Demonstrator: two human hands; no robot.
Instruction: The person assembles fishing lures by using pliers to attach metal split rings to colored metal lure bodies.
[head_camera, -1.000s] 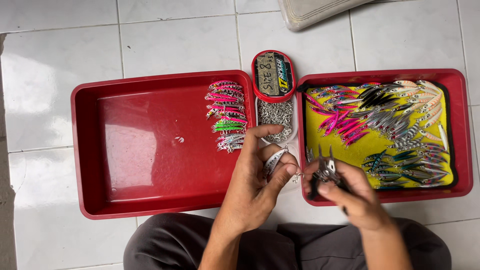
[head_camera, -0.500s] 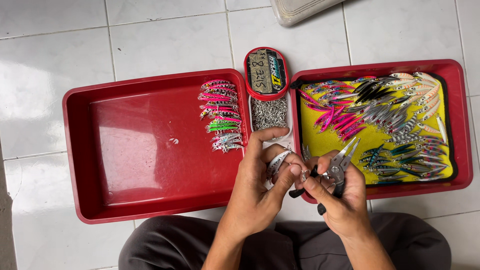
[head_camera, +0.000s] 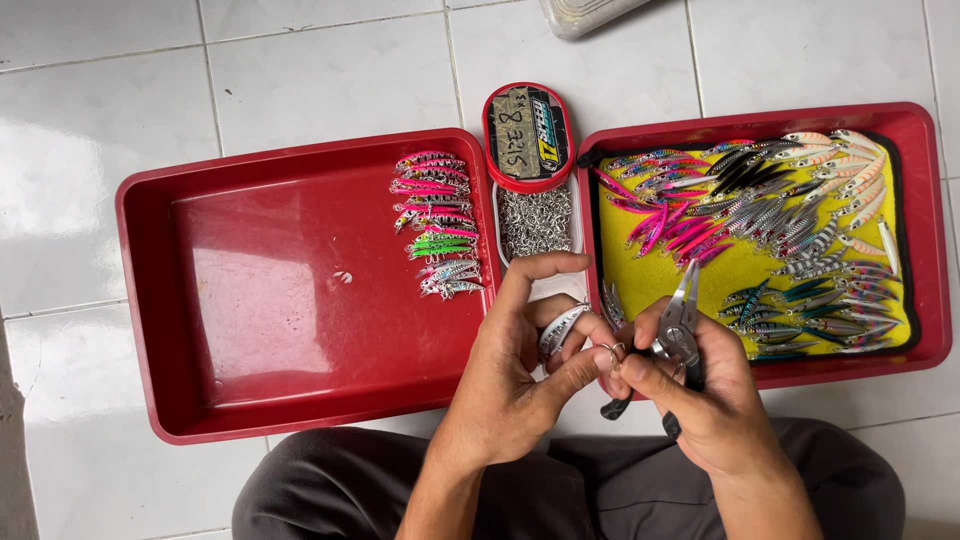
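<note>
Left hand (head_camera: 510, 370) pinches a silver lure (head_camera: 562, 327) and tiny ring (head_camera: 610, 352), right hand (head_camera: 700, 390) grips pliers (head_camera: 678, 325); one slip and that ring could ping off across the tiles (head_camera: 300, 70).

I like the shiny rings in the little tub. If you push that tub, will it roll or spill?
Probably it slides rather than rolls: the tub looks flat-bottomed and sits on the floor between two red trays. The rings look tiny and loose, so a hard knock would likely scatter them. It seems light.
</note>
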